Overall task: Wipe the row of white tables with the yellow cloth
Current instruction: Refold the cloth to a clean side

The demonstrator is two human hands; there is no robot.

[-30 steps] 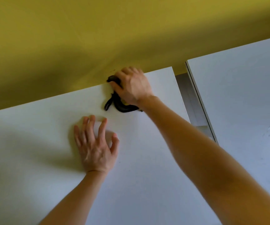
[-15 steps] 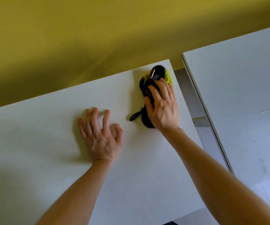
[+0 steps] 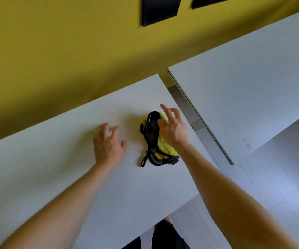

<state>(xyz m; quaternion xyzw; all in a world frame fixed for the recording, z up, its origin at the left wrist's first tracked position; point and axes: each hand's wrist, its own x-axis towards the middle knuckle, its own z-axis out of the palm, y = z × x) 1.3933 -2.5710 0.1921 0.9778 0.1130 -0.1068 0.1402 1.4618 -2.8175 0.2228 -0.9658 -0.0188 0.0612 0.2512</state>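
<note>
The yellow cloth (image 3: 164, 147) with black trim and a black strap lies bunched on the white table (image 3: 73, 177), near its right edge. My right hand (image 3: 173, 128) hovers just above the cloth's right side with fingers spread and relaxed, holding nothing. To the left of the cloth, my left hand (image 3: 108, 142) rests on the table top with its fingers loosely bent. A second white table (image 3: 244, 90) stands to the right, across a narrow gap.
A yellow wall (image 3: 64, 51) runs behind both tables, with dark panels (image 3: 159, 9) at the top. A grey metal rail (image 3: 184, 105) shows in the gap between the tables. Pale floor (image 3: 279, 177) lies at the lower right.
My right hand dragged the cloth right and toward me along the table, then lifted off it and opened. My left hand stayed on the table, its fingers now lifted and bent.
</note>
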